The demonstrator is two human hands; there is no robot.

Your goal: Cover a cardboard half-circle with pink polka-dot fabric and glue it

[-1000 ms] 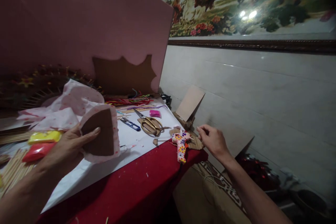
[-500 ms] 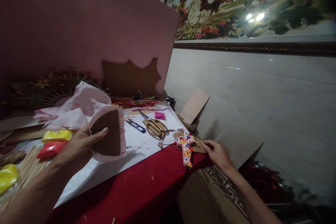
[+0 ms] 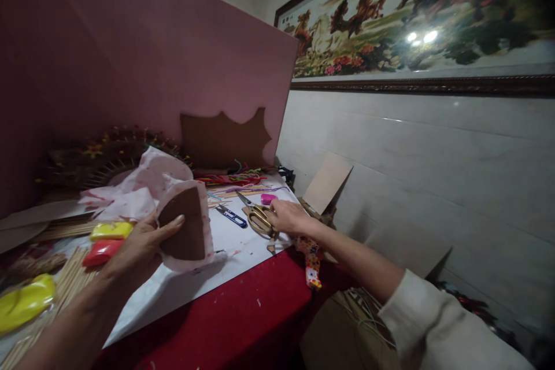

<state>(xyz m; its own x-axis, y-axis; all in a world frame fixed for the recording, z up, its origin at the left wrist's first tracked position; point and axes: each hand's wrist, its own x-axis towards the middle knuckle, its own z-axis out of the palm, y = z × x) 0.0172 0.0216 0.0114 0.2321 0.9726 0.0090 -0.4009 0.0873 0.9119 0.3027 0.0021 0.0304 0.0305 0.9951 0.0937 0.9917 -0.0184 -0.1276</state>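
My left hand grips a curved piece of brown cardboard edged with pinkish-white spotted fabric, thumb on its bare face. More of that pale fabric lies bunched behind it. My right hand is at the gold-handled scissors, its bent fingers closed on the right handle loop; the fingertips are partly hidden. Left of the scissors lie blue thread snips. A pink packet sits just beyond my right fingers. Below my right wrist, a flower-patterned stuffed piece lies at the table corner, partly covered.
Yellow and red packets and thin wooden sticks lie at left. Colourful cords are at the back, before a jagged cardboard sheet. A red cloth covers the front edge. A cardboard panel leans against the wall.
My right hand has moved left from the cardboard scrap at the table corner to the scissors' handles. My left hand keeps its hold on the fabric-edged cardboard. The view has shifted slightly.
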